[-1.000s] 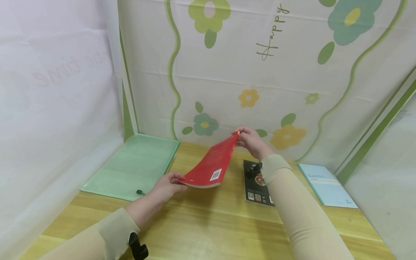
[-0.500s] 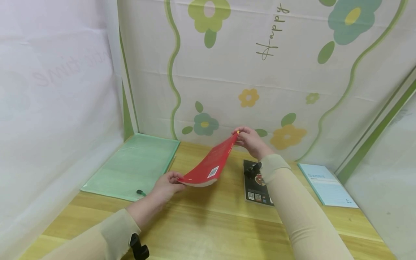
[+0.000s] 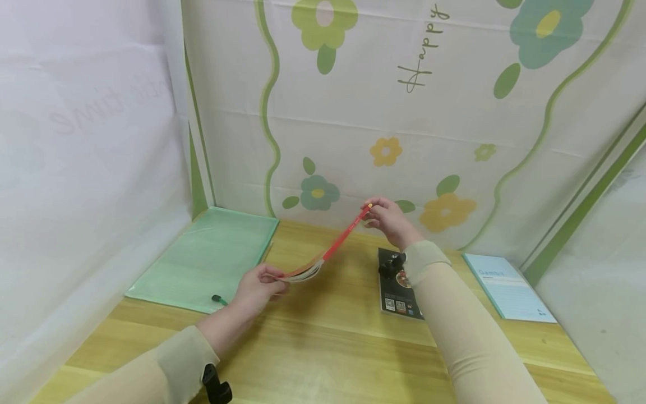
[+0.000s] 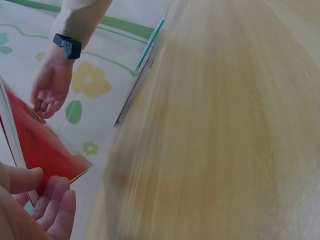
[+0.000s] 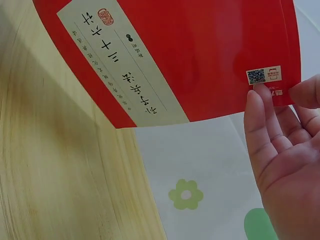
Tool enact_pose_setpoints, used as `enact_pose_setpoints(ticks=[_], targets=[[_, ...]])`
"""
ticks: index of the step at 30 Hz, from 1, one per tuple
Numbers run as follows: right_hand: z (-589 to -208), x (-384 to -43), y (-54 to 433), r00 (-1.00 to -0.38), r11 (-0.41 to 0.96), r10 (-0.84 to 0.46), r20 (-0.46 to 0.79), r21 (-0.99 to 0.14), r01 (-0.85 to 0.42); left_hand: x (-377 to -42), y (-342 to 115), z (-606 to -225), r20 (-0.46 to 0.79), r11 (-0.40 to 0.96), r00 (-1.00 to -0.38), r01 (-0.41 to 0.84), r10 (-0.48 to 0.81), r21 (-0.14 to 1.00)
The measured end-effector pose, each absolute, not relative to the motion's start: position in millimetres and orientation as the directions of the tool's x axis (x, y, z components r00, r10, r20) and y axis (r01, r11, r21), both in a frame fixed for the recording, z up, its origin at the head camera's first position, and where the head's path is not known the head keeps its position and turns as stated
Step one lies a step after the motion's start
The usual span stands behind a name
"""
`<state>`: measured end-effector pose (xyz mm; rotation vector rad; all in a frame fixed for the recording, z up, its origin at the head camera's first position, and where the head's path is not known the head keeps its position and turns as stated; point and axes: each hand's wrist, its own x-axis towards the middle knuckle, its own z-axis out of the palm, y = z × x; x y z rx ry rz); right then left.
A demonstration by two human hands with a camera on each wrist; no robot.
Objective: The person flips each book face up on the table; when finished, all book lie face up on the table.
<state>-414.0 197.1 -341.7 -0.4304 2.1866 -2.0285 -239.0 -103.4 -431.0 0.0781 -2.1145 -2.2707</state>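
Observation:
A red paperback book (image 3: 348, 232) is held above the wooden table (image 3: 328, 359), tilted and slightly bowed. In the head view it appears nearly edge-on, spine and slightly fanned page ends showing. My left hand (image 3: 257, 289) pinches its near-left corner between thumb and fingers. At the far, higher corner, my right hand (image 3: 391, 221) pinches it near the spine end. The right wrist view shows the front cover (image 5: 210, 55) with a cream title strip and a small QR code by the fingertips (image 5: 256, 102). Part of the red cover (image 4: 42, 145) also appears in the left wrist view.
A pale green zip folder (image 3: 212, 258) lies at the left. Partly under my right forearm is a black-covered book (image 3: 396, 303). A light blue notebook (image 3: 510, 289) lies at the far right. White flowered cloth (image 3: 343, 123) walls in the back and sides.
The book has turned in my hands: its red back cover with the barcode faced up earlier, and now it stands nearly edge-on to the head camera. Both hands stay almost in place.

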Motion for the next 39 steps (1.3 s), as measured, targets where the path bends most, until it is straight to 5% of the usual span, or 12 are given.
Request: enact_pose_setpoints(ticks=[14,39], targets=[[-343.6,-414.7,197.0,-0.959,0.064,-0.264,0.104,-0.990,-0.124,-238.1,-106.2,-429.1,0.028,0.090,-0.993,0.018,-0.115,0.996],[-336.6,-414.2,197.1,-0.967,0.083,-0.239,0.082,-0.991,-0.104,-232.3,-97.2,-425.8,0.022,0.111,-0.997,0.013,-0.075,0.994]])
